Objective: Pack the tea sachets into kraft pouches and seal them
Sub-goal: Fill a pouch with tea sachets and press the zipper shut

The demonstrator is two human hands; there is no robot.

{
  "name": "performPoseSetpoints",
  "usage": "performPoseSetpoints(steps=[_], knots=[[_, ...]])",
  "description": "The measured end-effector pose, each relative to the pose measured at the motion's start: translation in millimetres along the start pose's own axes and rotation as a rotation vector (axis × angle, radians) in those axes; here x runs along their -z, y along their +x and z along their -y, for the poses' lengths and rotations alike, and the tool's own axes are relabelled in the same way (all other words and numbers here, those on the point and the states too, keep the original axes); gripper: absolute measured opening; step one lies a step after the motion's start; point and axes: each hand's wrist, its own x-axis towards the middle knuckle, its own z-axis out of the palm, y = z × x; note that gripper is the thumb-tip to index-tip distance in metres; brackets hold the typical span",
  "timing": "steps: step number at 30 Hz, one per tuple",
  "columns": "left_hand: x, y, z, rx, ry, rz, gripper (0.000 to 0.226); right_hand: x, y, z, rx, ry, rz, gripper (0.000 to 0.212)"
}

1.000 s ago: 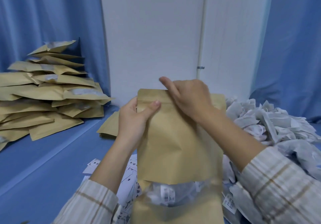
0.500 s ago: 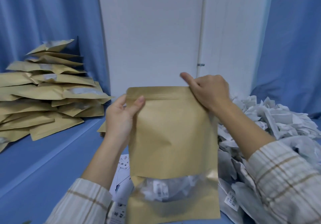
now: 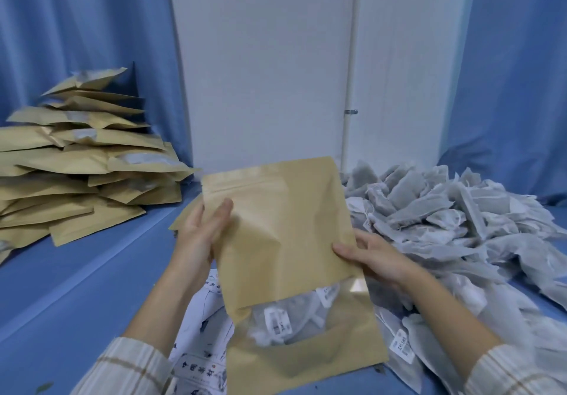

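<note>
I hold a kraft pouch upright in front of me, tilted slightly left. Its clear window near the bottom shows tea sachets inside, and its top edge looks pressed flat. My left hand grips the pouch's left edge below the zip strip, thumb on the front. At mid height on the right edge, my right hand holds it, thumb on the front and fingers behind. A large heap of loose grey-white tea sachets lies to the right on the blue table.
A tall stack of filled kraft pouches stands at the left. Printed white slips lie under my forearms. A flat kraft pouch lies behind my left hand. Blue curtains and a white door close off the back.
My right hand slid along the pouch's top edge to the right corner, then dropped to the right side at mid height. My left hand moved lower on the left edge. The pouch tilted left.
</note>
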Motion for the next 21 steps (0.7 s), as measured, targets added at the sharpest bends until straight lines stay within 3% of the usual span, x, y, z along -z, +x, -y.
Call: performPoseSetpoints(steps=[2, 5, 11, 14, 18, 21], knots=[[13, -14, 17, 0.191, 0.116, 0.115, 0.062, -6, 0, -12, 0.035, 0.117, -0.112, 0.048], [25, -40, 35, 0.386, 0.3, 0.303, 0.048, -19, 1, -16, 0.074, 0.199, -0.198, 0.044], [57, -53, 23, 0.381, 0.325, 0.168, 0.044, -56, 3, -9, 0.117, 0.327, -0.295, 0.03], [82, -71, 21, 0.376, 0.155, 0.097, 0.052, -82, 7, -1, 0.141, 0.46, -0.372, 0.023], [110, -97, 20, 0.308, -0.28, -0.057, 0.05, -135, 22, 15, 0.131, 0.589, -0.431, 0.023], [120, -112, 12, 0.237, -0.388, -0.066, 0.049, -195, 34, 30, 0.085, 0.619, -0.391, 0.014]])
